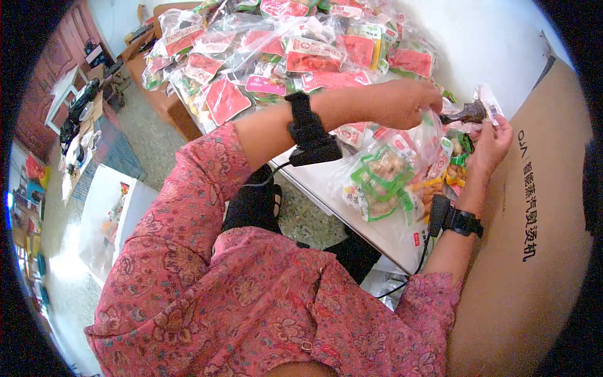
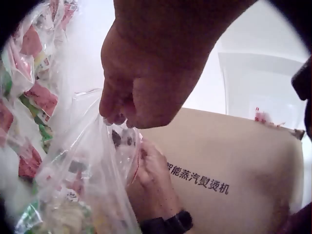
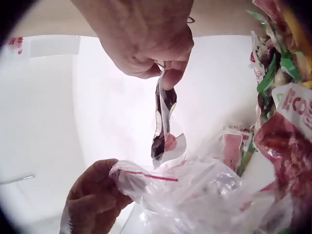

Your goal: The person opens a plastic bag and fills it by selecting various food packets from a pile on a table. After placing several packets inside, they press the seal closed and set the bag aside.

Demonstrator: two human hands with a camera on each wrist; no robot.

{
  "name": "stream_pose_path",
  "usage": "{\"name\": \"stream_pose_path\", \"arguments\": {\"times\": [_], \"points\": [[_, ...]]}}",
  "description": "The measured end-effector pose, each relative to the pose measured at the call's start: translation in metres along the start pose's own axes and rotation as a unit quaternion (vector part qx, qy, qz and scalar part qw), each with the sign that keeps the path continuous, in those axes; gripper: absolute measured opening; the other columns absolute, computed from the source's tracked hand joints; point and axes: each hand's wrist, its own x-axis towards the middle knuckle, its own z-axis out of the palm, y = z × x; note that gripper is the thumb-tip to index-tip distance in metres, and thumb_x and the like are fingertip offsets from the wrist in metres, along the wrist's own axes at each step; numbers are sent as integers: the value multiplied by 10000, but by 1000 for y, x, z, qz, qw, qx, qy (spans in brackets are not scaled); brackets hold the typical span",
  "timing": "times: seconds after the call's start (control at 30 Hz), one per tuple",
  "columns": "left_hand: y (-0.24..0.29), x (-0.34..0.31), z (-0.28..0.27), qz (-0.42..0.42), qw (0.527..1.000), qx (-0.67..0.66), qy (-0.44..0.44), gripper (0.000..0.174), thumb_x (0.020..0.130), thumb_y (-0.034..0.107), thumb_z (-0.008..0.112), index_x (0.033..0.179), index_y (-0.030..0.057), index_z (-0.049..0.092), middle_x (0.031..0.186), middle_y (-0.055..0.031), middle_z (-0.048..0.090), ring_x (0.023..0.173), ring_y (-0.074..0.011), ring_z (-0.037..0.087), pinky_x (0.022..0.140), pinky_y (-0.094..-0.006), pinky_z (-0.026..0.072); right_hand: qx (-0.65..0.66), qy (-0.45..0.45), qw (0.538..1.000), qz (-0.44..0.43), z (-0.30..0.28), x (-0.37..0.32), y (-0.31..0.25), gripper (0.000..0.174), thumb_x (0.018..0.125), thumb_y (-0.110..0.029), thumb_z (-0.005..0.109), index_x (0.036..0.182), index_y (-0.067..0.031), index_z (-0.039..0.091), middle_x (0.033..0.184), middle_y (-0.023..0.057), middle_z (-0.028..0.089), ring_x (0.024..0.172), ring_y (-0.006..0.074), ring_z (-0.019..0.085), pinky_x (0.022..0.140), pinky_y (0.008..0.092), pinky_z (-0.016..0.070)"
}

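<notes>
My left hand (image 1: 405,103) grips the upper edge of a clear plastic zip bag (image 3: 195,190), which has a red line along its mouth. Inside that bag, green-and-clear snack packets (image 1: 383,179) with pale contents show in the head view. Between thumb and fingers, my right hand (image 1: 493,144) pinches the end of a small vacuum packet (image 3: 165,117) with dark contents and a white label. In the right wrist view the packet hangs down just over the bag's mouth. From the left wrist view, the left fist (image 2: 141,92) hides part of the bag's opening.
Many bagged snack packets with red labels (image 1: 314,55) are heaped over the white table (image 1: 314,179). A large brown cardboard box (image 1: 534,207) with printed characters stands close at the right. Beyond the left table edge are a brown chair (image 1: 141,72) and an open white box (image 1: 103,220).
</notes>
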Motion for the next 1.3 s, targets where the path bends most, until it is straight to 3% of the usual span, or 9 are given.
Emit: {"name": "stream_pose_path", "arguments": {"times": [0.23, 0.47, 0.7, 0.77, 0.83, 0.97, 1.07, 1.17, 1.3], "points": [[3, 0, -3, -21, 997, 73, -8, 137, 786, 160, 509, 863, 46, 519, 829, -144, 532, 826, -336, 527, 700, -406, 442, -4, -194, 980, 48, 31, -31, -28, 290, 763, -65, 529, 1039, -31, 447, 864, 77, 536, 605, 120, 525, 508, 229, 440], [4, 7, -1, -30, 994, 25, 101, 152, 794, 172, 523, 828, 24, 522, 728, -145, 537, 696, -323, 547, 619, -381, 441, -60, -486, 851, 189, 24, -39, -20, 219, 832, -214, 499, 929, -35, 581, 823, 16, 586, 759, 111, 558, 644, 242, 447], [25, -11, 4, -92, 991, -96, 29, 136, 804, 156, 516, 826, 23, 533, 709, -125, 556, 651, -252, 562, 592, -342, 444, -74, -372, 914, 147, 35, -38, 33, 220, 802, -198, 512, 900, -15, 584, 813, 57, 603, 729, 146, 563, 667, 260, 451], [35, -24, 4, -116, 981, -155, -12, 138, 804, 158, 515, 822, 22, 532, 706, -122, 554, 650, -248, 562, 594, -340, 444, -76, -391, 917, 6, 43, -37, 58, 212, 785, -194, 538, 891, -15, 581, 790, 55, 600, 711, 145, 564, 645, 264, 453], [46, -36, 3, -72, 969, -194, -132, 133, 801, 153, 507, 821, 23, 527, 725, -131, 548, 683, -268, 563, 616, -349, 442, -76, -363, 920, 130, 49, -29, 60, 231, 769, -188, 560, 917, -11, 580, 791, 57, 601, 714, 148, 568, 643, 269, 456], [62, -55, 18, -13, 965, -177, -195, 117, 798, 137, 487, 829, 31, 523, 744, -140, 544, 725, -298, 557, 637, -372, 436, -178, -435, 876, 104, 58, -21, 70, 224, 742, -143, 543, 920, -10, 578, 773, 63, 599, 677, 160, 567, 610, 273, 460], [69, -55, 25, 8, 958, -214, -191, 104, 776, 129, 489, 821, 39, 514, 746, -147, 539, 734, -324, 543, 651, -390, 427, -248, -532, 797, -142, 66, -18, 88, 220, 716, -144, 567, 899, -23, 582, 758, 73, 596, 654, 171, 561, 582, 285, 458], [67, -53, 35, 6, 961, -213, -179, 112, 775, 142, 495, 814, 39, 511, 729, -141, 533, 726, -318, 542, 648, -387, 423, -372, -619, 681, 122, 69, -23, 51, 228, 747, -204, 606, 858, -7, 582, 812, 51, 588, 699, 131, 542, 615, 282, 443], [64, -47, 39, 19, 953, -246, -173, 122, 776, 158, 497, 820, 46, 518, 737, -137, 541, 709, -316, 543, 638, -387, 424, -202, -547, 800, 142, 55, -6, 78, 190, 738, -136, 606, 883, -18, 576, 802, 39, 579, 707, 122, 531, 647, 256, 421]]}}
